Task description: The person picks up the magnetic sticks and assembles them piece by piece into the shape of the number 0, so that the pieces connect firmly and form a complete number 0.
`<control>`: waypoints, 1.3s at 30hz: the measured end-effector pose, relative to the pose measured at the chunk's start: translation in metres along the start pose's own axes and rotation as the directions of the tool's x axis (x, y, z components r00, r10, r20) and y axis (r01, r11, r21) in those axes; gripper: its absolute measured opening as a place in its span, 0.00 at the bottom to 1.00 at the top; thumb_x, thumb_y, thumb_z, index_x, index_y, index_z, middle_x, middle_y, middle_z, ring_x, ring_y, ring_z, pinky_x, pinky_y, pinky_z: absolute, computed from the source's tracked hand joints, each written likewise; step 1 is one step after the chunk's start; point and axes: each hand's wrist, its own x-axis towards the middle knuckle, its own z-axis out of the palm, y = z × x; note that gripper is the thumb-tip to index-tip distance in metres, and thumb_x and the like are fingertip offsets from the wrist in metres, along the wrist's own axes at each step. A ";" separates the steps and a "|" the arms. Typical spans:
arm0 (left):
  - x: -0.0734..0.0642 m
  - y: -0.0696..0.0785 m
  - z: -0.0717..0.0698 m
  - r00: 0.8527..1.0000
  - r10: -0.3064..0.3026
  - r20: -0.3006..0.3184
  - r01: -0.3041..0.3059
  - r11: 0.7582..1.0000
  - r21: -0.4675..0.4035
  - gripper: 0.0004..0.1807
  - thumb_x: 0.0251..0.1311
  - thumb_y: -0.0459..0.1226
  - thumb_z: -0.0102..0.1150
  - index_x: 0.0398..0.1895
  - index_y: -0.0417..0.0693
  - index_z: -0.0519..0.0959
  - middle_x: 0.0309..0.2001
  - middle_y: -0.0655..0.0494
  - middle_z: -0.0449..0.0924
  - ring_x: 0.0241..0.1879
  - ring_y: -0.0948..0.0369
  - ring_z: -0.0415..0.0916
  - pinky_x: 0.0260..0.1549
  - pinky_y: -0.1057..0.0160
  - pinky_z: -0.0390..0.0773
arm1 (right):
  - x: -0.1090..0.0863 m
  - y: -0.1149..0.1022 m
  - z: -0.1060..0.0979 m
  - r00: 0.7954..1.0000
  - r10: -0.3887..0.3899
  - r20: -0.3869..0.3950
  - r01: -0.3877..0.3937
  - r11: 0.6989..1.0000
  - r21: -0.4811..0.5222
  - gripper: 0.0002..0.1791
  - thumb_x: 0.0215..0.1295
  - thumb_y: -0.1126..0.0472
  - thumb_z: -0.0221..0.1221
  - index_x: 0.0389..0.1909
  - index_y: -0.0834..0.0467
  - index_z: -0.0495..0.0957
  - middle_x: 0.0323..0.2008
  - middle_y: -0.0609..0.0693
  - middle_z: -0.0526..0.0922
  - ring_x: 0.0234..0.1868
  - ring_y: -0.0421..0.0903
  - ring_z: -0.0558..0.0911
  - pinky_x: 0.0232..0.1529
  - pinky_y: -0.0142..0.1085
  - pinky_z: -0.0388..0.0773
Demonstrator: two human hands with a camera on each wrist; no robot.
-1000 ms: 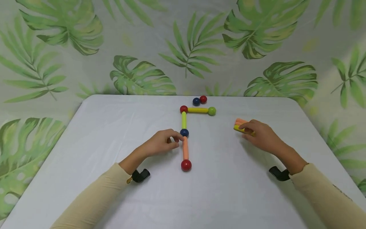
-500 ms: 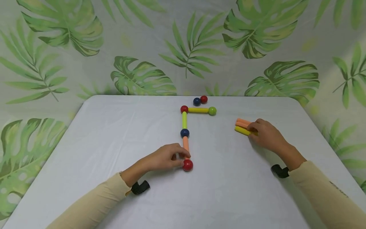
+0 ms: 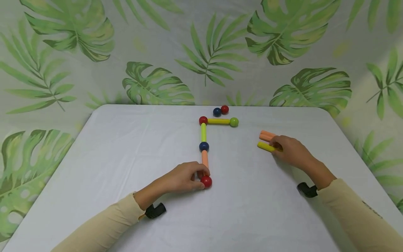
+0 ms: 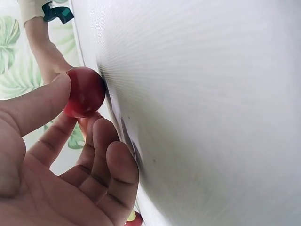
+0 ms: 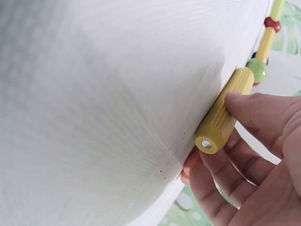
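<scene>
Thumb and finger of my left hand point(image 3: 185, 177) pinch a red ball point(image 4: 85, 92) at the near end of a chain of magnetic building pieces. From that ball an orange stick point(image 3: 205, 158) runs up to a blue ball point(image 3: 204, 146). Beyond it come a lime stick point(image 3: 203, 132), another red ball point(image 3: 203, 120), a yellow stick point(image 3: 218, 121) going right and a green ball point(image 3: 234, 121). At the right, my right hand point(image 3: 291, 150) pinches a loose yellow stick point(image 5: 225, 110), whose end shows a metal disc. Orange sticks point(image 3: 267, 135) lie just behind it, partly hidden by the fingers.
A loose blue ball point(image 3: 217, 112) and red ball point(image 3: 224, 109) lie together near the back edge of the white table point(image 3: 141, 129). A leaf-patterned cloth point(image 3: 207, 52) hangs behind. Bare tabletop lies between the hands.
My left hand has come down from near the blue ball to the near red ball and pinches it. My right hand has drawn the yellow stick slightly apart from the orange ones.
</scene>
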 end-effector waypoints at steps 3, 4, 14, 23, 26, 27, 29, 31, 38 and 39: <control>-0.001 -0.001 0.001 1.000 -0.007 0.003 0.007 1.000 -0.019 0.15 0.59 0.36 0.68 0.49 0.52 0.79 0.40 0.59 0.79 0.35 0.62 0.73 0.34 0.69 0.74 | -0.001 -0.002 0.000 1.000 -0.005 0.004 0.005 1.000 0.015 0.13 0.61 0.66 0.65 0.46 0.64 0.80 0.39 0.57 0.83 0.38 0.50 0.79 0.42 0.49 0.77; -0.001 -0.001 0.001 1.000 -0.008 0.005 0.008 1.000 -0.025 0.16 0.58 0.36 0.68 0.49 0.52 0.79 0.39 0.59 0.79 0.34 0.62 0.73 0.34 0.69 0.74 | -0.001 -0.003 0.000 1.000 -0.002 0.008 0.002 1.000 0.019 0.13 0.61 0.66 0.65 0.47 0.64 0.80 0.39 0.57 0.83 0.38 0.50 0.79 0.43 0.50 0.77; -0.002 0.000 0.002 0.999 -0.038 -0.001 0.038 0.999 -0.022 0.15 0.58 0.36 0.68 0.48 0.52 0.79 0.38 0.60 0.81 0.32 0.63 0.73 0.32 0.69 0.73 | -0.002 -0.007 -0.001 0.999 -0.025 0.045 0.022 0.997 0.081 0.15 0.61 0.66 0.65 0.49 0.63 0.80 0.43 0.57 0.84 0.43 0.53 0.82 0.47 0.51 0.79; -0.003 -0.003 0.000 0.999 -0.041 -0.005 0.041 0.999 -0.034 0.15 0.58 0.36 0.69 0.47 0.53 0.79 0.38 0.60 0.81 0.31 0.63 0.73 0.31 0.68 0.73 | -0.004 -0.017 -0.005 0.996 -0.082 0.031 0.078 0.990 0.118 0.15 0.60 0.68 0.66 0.48 0.62 0.81 0.43 0.56 0.85 0.42 0.51 0.82 0.45 0.48 0.79; -0.003 -0.004 0.000 0.999 -0.039 -0.001 0.038 0.998 -0.044 0.15 0.58 0.36 0.69 0.47 0.53 0.79 0.38 0.59 0.81 0.31 0.63 0.73 0.31 0.68 0.73 | -0.005 -0.021 -0.006 0.993 -0.118 0.021 0.115 0.986 0.122 0.15 0.59 0.69 0.66 0.48 0.63 0.81 0.43 0.56 0.85 0.42 0.51 0.83 0.45 0.47 0.80; -0.003 -0.004 0.000 0.999 -0.037 0.001 0.037 0.998 -0.046 0.15 0.58 0.36 0.69 0.47 0.53 0.79 0.38 0.59 0.81 0.32 0.63 0.73 0.31 0.69 0.74 | -0.005 -0.022 -0.006 0.991 -0.133 0.017 0.129 0.984 0.125 0.15 0.58 0.70 0.66 0.48 0.63 0.81 0.43 0.55 0.86 0.42 0.51 0.83 0.44 0.47 0.80; -0.003 -0.004 0.000 0.999 -0.037 0.004 0.037 0.998 -0.053 0.15 0.58 0.36 0.69 0.47 0.53 0.79 0.39 0.59 0.81 0.32 0.63 0.73 0.31 0.68 0.74 | -0.006 -0.026 -0.006 0.989 -0.150 0.015 0.147 0.980 0.135 0.15 0.58 0.70 0.66 0.48 0.62 0.81 0.43 0.54 0.86 0.41 0.49 0.83 0.44 0.45 0.81; -0.003 -0.005 -0.001 0.999 -0.040 0.008 0.040 0.997 -0.060 0.14 0.58 0.36 0.69 0.47 0.54 0.79 0.39 0.59 0.81 0.33 0.62 0.73 0.32 0.68 0.74 | -0.008 -0.031 -0.006 0.987 -0.160 0.018 0.156 0.977 0.149 0.15 0.58 0.70 0.67 0.47 0.61 0.81 0.42 0.53 0.86 0.41 0.47 0.83 0.43 0.43 0.81; -0.003 -0.006 -0.002 0.997 -0.066 0.031 0.068 0.994 -0.081 0.15 0.58 0.37 0.69 0.47 0.56 0.78 0.40 0.59 0.80 0.35 0.62 0.73 0.33 0.68 0.74 | -0.017 -0.056 -0.007 0.974 -0.222 0.050 0.209 0.959 0.192 0.16 0.58 0.69 0.67 0.48 0.56 0.82 0.42 0.45 0.85 0.39 0.39 0.80 0.42 0.37 0.79; -0.003 -0.006 -0.003 0.997 -0.069 0.032 0.071 0.994 -0.083 0.15 0.58 0.37 0.69 0.47 0.56 0.78 0.40 0.59 0.80 0.35 0.62 0.73 0.33 0.68 0.74 | -0.018 -0.060 -0.007 0.971 -0.232 0.054 0.218 0.957 0.191 0.16 0.58 0.68 0.67 0.48 0.55 0.81 0.42 0.44 0.84 0.39 0.39 0.80 0.42 0.36 0.79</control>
